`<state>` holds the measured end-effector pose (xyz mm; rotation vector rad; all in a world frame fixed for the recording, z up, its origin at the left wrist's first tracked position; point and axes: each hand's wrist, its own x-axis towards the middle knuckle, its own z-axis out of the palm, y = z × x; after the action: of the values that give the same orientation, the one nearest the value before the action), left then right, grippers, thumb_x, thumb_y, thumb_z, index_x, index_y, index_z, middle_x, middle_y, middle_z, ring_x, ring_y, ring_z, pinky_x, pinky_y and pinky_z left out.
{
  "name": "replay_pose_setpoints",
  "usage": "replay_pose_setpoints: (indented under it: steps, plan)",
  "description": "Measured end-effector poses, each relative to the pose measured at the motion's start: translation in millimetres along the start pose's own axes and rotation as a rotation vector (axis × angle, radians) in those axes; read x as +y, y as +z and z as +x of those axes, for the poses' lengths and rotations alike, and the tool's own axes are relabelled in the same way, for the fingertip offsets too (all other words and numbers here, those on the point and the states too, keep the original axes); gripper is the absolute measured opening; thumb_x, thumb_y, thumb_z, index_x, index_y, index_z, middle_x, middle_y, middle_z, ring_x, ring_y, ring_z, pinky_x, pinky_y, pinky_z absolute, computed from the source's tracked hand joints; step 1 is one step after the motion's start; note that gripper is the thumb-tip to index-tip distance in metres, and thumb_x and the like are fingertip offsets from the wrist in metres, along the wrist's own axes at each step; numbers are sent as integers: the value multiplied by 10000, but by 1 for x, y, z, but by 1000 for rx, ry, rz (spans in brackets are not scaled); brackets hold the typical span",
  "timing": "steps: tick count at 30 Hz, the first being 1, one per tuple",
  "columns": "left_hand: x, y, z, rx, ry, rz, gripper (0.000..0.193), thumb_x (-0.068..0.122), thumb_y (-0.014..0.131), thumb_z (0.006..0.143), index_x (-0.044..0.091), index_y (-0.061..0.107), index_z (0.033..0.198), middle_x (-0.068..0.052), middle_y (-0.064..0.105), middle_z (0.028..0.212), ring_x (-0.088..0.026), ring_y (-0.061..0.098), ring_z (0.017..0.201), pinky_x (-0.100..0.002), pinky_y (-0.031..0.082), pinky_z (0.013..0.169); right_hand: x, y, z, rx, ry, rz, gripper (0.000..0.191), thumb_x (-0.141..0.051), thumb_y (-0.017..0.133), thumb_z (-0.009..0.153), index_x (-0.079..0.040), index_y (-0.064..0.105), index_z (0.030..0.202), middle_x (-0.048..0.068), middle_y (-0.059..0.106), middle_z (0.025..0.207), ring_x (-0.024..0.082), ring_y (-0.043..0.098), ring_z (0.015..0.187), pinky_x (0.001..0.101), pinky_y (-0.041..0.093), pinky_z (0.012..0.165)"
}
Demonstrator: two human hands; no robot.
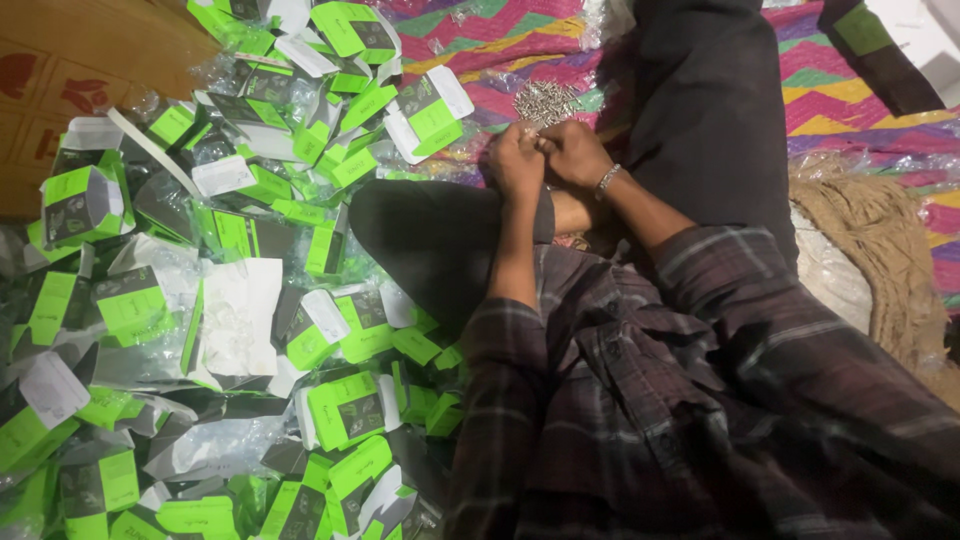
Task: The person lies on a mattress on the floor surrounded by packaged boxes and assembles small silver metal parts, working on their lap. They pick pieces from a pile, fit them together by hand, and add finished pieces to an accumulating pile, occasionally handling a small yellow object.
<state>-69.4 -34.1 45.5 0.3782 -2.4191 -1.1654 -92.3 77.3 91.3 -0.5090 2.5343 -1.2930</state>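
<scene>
Plaid-sleeved forearms bent inward over crossed legs; left hand (516, 160) and right hand (574, 152) touching, fingers curled shut around something too small to identify. Heap of small metal parts (545, 101) just beyond, on zigzag blanket (480, 30). Green-and-white boxes (345, 410) piled left.

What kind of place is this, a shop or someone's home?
Probably a home or small workshop used for packing by hand. The person sits on a zigzag-patterned mat, beside a heap of green and white cartons and a pile of small metal parts.
</scene>
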Motion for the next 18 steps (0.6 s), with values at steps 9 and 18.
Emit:
replay_pose_setpoints:
  steps: [9, 18]
  plan:
    - [8, 19, -18, -307, -48, -412, 54, 57, 657, 943, 47, 706, 964, -101, 724, 824, -199, 696, 749, -321, 544, 684, 11, -11, 19, 343, 370, 716, 263, -159, 603, 1038, 27, 726, 899, 76, 703, 783, 138, 612, 658, 317, 494, 579]
    - [-9, 8, 3, -247, -648, -1216, 155, 124, 582, 1024, 29, 704, 1007, 3, 652, 762, -84, 555, 641, -247, 471, 590, -14, -14, 6, -157, 352, 1161, 253, -281, 609, 1022, -89, 730, 1134, -19, 679, 833, 61, 586, 667, 213, 447, 548]
